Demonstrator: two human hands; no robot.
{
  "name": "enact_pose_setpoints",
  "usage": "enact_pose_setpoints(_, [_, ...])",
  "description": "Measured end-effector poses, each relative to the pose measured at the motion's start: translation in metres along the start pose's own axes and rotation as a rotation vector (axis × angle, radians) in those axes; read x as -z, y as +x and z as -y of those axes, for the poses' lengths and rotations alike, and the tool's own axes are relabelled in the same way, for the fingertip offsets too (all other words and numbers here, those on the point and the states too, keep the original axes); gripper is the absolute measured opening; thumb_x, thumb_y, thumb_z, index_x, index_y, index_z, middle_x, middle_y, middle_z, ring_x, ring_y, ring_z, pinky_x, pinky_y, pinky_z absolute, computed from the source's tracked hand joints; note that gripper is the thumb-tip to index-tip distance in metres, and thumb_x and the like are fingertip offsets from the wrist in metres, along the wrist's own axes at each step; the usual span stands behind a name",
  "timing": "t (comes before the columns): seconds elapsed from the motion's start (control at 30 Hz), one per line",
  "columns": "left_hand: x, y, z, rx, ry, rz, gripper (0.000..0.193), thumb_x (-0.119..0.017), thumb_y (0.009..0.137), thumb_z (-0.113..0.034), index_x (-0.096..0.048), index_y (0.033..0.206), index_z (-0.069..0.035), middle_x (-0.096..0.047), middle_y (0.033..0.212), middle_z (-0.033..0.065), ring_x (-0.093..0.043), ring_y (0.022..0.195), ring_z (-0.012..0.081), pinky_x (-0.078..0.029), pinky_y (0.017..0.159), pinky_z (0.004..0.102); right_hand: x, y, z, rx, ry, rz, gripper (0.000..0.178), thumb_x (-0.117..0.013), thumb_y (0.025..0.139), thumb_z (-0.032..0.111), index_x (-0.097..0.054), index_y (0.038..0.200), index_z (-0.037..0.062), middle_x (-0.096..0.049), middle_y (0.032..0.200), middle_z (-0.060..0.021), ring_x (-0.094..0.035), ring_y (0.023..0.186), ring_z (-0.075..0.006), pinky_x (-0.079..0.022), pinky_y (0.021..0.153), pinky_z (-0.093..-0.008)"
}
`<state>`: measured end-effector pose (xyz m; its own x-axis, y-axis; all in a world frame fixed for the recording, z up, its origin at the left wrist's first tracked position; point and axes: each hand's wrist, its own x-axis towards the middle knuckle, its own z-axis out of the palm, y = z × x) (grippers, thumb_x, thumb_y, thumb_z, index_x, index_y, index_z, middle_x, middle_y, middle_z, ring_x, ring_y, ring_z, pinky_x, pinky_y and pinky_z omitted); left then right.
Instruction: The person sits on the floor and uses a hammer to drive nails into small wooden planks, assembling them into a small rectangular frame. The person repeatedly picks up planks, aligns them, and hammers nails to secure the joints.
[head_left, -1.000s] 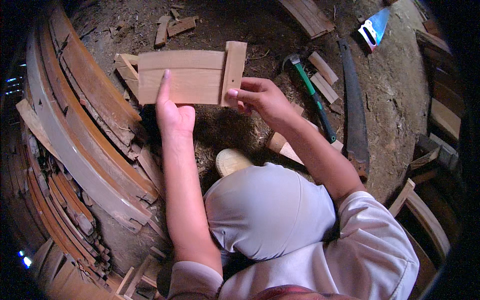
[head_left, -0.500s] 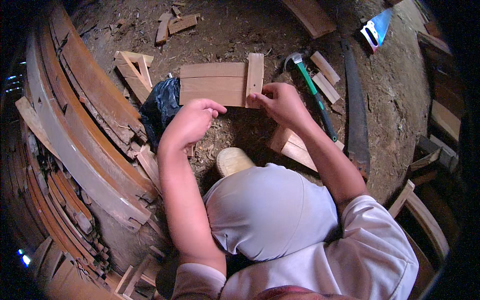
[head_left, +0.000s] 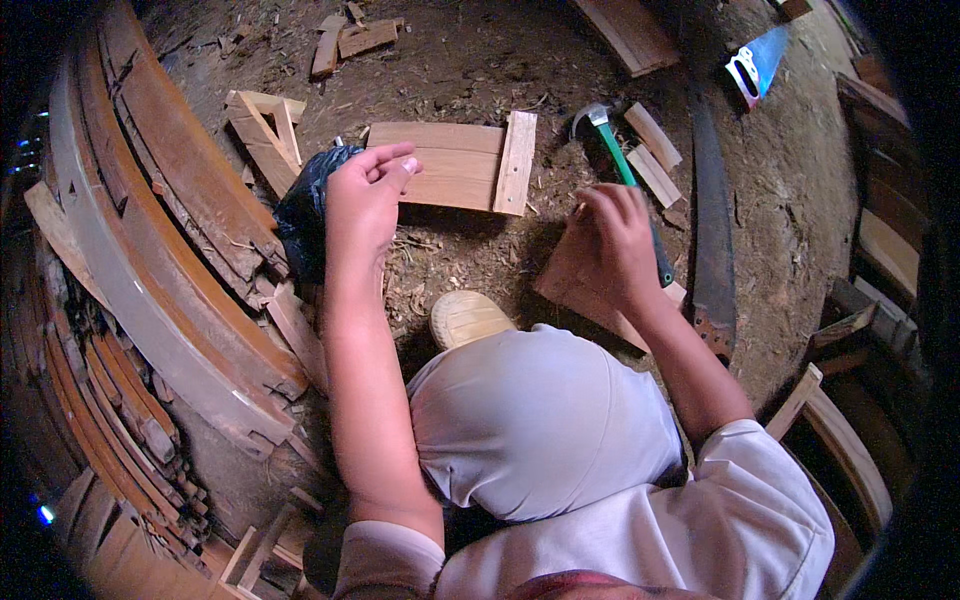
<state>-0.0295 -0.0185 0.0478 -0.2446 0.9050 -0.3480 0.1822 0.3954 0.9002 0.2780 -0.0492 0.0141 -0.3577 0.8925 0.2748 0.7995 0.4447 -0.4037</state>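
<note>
A panel of pale boards [head_left: 450, 170] lies on the ground ahead of me, with a narrow wooden batten [head_left: 516, 165] across its right end. Small dark spots mark the batten. My left hand [head_left: 362, 190] is over the panel's left end, thumb and fingers drawn together; whatever they may hold is too small to make out. My right hand [head_left: 620, 230] hangs, fingers bent and slightly blurred, over the handle of a green-and-black claw hammer [head_left: 618, 150] and a wood offcut [head_left: 580, 265]. Its fingertips are clear of the panel.
A black plastic bag [head_left: 305, 205] sits left of the panel. Long curved planks [head_left: 190, 240] are stacked at left. On the right lie two small wood blocks [head_left: 653, 155], a long dark saw blade [head_left: 712, 220] and a handsaw [head_left: 757, 68]. My sandal tip [head_left: 468, 318] is below the panel.
My right hand has let go of the batten and moved right and down toward the hammer's handle. My left hand has risen from the panel's near edge up over its left end.
</note>
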Motion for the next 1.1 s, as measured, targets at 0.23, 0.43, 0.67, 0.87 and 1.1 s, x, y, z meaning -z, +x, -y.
enact_pose_setpoints(0.23, [0.007, 0.004, 0.009, 0.063, -0.170, -0.104, 0.027, -0.064, 0.097, -0.006, -0.065, 0.121, 0.006, -0.072, 0.103, 0.0123, -0.073, 0.084, 0.0198, -0.056, 0.071, 0.0267, -0.002, 0.028, 0.028, -0.095, 0.185, 0.066, 0.048, -0.077, 0.083, 0.013, -0.060, 0.127, 0.0071, -0.063, 0.114, -0.0172, -0.061, 0.107, -0.0362, -0.052, 0.092, -0.0451])
enact_pose_setpoints(0.43, [0.000, 0.004, 0.006, 0.054, -0.320, -0.089, 0.028, -0.062, 0.099, -0.004, -0.058, 0.123, 0.010, -0.068, 0.104, 0.0161, -0.075, 0.092, 0.0255, -0.061, 0.080, 0.0297, -0.021, 0.061, 0.038, -0.321, 0.489, 0.208, 0.054, -0.081, 0.084, 0.017, -0.055, 0.129, 0.0023, -0.066, 0.097, -0.0228, -0.066, 0.085, -0.0416, -0.054, 0.077, -0.0480])
enact_pose_setpoints(0.67, [-0.020, 0.013, 0.011, -0.132, -0.095, 0.011, 0.025, -0.070, 0.095, -0.008, -0.067, 0.118, -0.001, -0.071, 0.092, 0.0035, -0.065, 0.074, 0.0097, -0.050, 0.067, 0.0222, -0.004, 0.043, 0.028, -0.167, 0.436, 0.022, 0.049, -0.076, 0.082, 0.003, -0.058, 0.128, 0.0042, -0.065, 0.110, -0.0202, -0.065, 0.100, -0.0389, -0.054, 0.089, -0.0442])
enact_pose_setpoints(0.87, [-0.027, 0.012, 0.007, -0.117, -0.055, 0.101, 0.028, -0.063, 0.099, -0.005, -0.066, 0.125, 0.005, -0.073, 0.101, 0.0124, -0.071, 0.090, 0.0160, -0.057, 0.082, 0.0259, -0.001, -0.028, -0.005, -0.069, 0.011, 0.043, 0.051, -0.066, 0.081, 0.006, -0.058, 0.132, 0.0057, -0.056, 0.128, -0.0160, -0.054, 0.121, -0.0364, -0.044, 0.104, -0.0470])
enact_pose_setpoints(1.1, [-0.040, 0.009, 0.000, -0.031, -0.306, 0.094, 0.022, -0.066, 0.096, -0.001, -0.066, 0.114, 0.011, -0.072, 0.110, 0.0195, -0.072, 0.103, 0.0243, -0.060, 0.093, 0.0295, -0.007, -0.036, 0.001, -0.075, -0.063, 0.127, 0.066, -0.065, 0.080, 0.015, -0.048, 0.144, 0.0093, -0.046, 0.141, -0.0168, -0.044, 0.132, -0.0374, -0.033, 0.111, -0.0496])
